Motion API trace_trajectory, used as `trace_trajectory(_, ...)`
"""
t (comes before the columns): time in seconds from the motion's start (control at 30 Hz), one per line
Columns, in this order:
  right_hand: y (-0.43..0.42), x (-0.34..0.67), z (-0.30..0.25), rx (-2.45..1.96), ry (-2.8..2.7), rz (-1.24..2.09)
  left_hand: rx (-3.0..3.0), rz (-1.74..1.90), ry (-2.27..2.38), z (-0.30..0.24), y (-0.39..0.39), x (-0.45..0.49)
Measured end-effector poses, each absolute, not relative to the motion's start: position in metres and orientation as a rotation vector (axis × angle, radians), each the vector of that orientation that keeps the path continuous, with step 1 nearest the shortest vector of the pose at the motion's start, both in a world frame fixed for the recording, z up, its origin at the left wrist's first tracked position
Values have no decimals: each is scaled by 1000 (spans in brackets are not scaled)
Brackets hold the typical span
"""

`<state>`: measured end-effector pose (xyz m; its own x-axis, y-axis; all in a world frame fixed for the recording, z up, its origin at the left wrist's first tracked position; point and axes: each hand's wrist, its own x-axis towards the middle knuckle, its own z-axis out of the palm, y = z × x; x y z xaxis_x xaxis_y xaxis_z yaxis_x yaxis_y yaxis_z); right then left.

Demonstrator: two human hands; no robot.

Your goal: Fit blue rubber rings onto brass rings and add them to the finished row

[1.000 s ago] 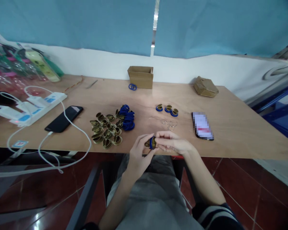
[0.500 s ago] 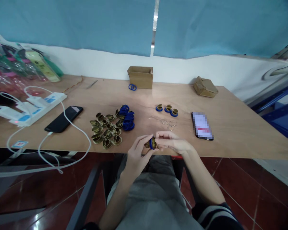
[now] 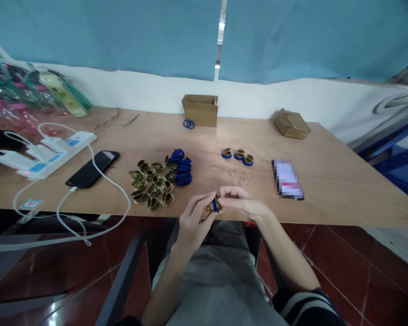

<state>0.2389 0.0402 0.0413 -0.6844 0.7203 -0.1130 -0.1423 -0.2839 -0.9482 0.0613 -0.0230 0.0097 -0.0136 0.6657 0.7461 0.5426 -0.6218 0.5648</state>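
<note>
The wooden tabletop [image 3: 343,181] runs the full width of the view, with a blue curtain [image 3: 122,36] hanging behind its far edge. Near the left edge lie one white power strip [image 3: 51,151], a white cable [image 3: 98,181] and one black phone [image 3: 92,169]; a second phone [image 3: 287,179] lies toward the right. Two cardboard boxes stand by the far edge: an open one [image 3: 200,109] at the middle and a closed, crumpled one [image 3: 292,123] to the right. Two blue rings [image 3: 188,123] lie just beside the open box.

Toward the near edge sits a heap of brass fittings [image 3: 152,184], roughly fifteen, touching a pile of blue rings [image 3: 181,166] too bunched to count. Right of these stand three brass fittings each with a blue ring around it [image 3: 238,156].

Just over the near edge, at its middle, the left hand [image 3: 193,224] and the right hand [image 3: 243,203] meet. Both pinch one small brass fitting [image 3: 212,206], dull gold and rounded, with a blue ring [image 3: 216,206] seated around it. The fingertips of each hand are clamped on this piece from opposite sides, holding it clear of the wood.
</note>
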Motion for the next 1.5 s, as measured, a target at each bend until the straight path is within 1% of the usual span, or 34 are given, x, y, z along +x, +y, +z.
trace_trajectory(0.33, 37, 239, 42, -729, -1434, 1977, 2140, 1722, 1313, 5, -23, 60)
trace_trajectory(0.7, 46, 239, 30, -655, -1345, 2098, 2142, 1689, 1254, 6, -20, 64)
trace_trajectory(1.0, 45, 239, 34, -687, -1309, 2102, 2173, 1667, 1249, 12, -20, 66)
trace_trajectory(1.13, 42, 239, 41, -745, -1377, 2002, 2075, 1668, 1256, 12, -21, 67)
trace_trajectory(1.3, 36, 241, 55, -874, -1488, 1783, 1726, 1542, 1231, 8, -22, 72)
trace_trajectory(1.5, 33, 241, 58, -929, -1520, 1736, 1540, 1497, 1103, -1, -23, 74)
